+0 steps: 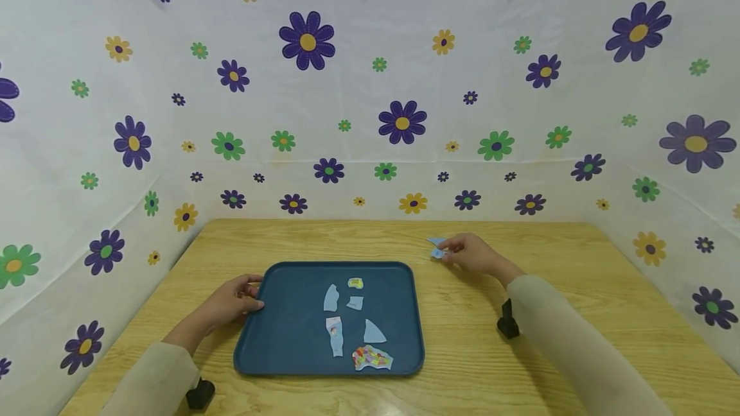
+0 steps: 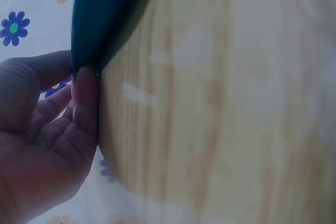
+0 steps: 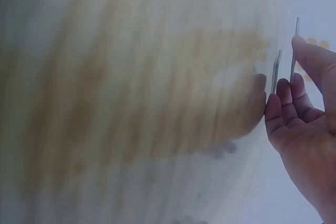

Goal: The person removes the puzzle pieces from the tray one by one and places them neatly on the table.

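At its left rim, my left hand (image 1: 234, 298) grips the dark blue tray (image 1: 289, 339) between thumb and fingers. In the left wrist view, the tray's edge (image 2: 97, 30) passes between the thumb and fingers of that hand (image 2: 50, 124). Beyond the tray's right side, my right hand (image 1: 471, 254) pinches a thin light-blue piece (image 3: 295, 40) between thumb and fingertips. A second thin piece (image 3: 275, 72) stands edge-on at the other fingertips in the right wrist view. On the tray lie several irregular flat pieces, among them a multicoloured piece (image 1: 372, 357) and a pale blue triangular piece (image 1: 374, 332).
The tray sits on a wood-grain table (image 1: 520, 371). Around its back and sides hangs a white sheet (image 1: 358, 95) printed with flowers. A black device (image 1: 507, 321) is strapped at the right wrist, another black device (image 1: 200, 394) at the left.
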Motion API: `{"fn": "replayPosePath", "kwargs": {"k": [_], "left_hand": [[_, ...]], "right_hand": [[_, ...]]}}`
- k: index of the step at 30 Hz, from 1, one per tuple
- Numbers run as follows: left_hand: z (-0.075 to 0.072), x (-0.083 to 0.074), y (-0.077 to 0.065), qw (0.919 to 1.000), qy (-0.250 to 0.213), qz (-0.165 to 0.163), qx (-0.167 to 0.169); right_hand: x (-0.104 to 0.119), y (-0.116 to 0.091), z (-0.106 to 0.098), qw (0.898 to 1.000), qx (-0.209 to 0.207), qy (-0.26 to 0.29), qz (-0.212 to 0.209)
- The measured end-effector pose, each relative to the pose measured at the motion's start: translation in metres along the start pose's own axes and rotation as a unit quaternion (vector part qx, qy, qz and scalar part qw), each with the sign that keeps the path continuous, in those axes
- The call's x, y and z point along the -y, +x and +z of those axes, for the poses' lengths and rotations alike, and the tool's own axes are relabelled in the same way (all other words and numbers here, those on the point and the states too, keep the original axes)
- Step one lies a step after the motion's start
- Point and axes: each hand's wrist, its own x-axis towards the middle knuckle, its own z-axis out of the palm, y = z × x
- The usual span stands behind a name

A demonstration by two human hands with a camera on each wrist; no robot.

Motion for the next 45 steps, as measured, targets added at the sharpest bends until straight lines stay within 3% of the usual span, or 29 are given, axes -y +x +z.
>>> {"fn": "replayPosePath", "kwargs": {"k": [22, 45], "left_hand": [[-0.001, -0.002, 0.0, 1.0, 0.001, 0.003, 0.006], [0.0, -0.002, 0.0, 1.0, 0.007, 0.005, 0.004]], "right_hand": [[-0.007, 0.016, 0.006, 0.999, 0.005, -0.04, -0.028], [0.001, 0.017, 0.006, 0.999, 0.005, -0.05, 0.0]]}}
